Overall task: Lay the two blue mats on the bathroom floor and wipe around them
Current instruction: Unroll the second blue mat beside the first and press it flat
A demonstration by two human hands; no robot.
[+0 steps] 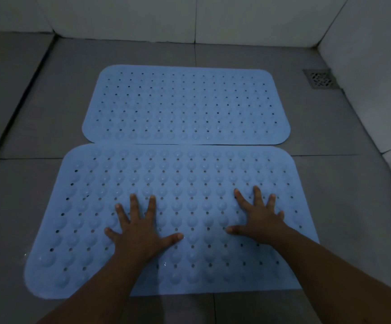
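Two blue perforated mats lie flat on the grey tiled floor, long edges touching. The far mat (187, 104) sits closer to the back wall. The near mat (189, 174) lies just below it, bumps and holes showing. My left hand (140, 230) presses flat on the near mat's middle left with fingers spread. My right hand (260, 218) presses flat on its right part, fingers also spread. Neither hand holds anything.
A square metal floor drain (321, 78) sits at the back right by the white tiled wall (236, 17). Another white wall (376, 66) runs along the right. A dark grout channel (19, 108) crosses the grey floor on the left.
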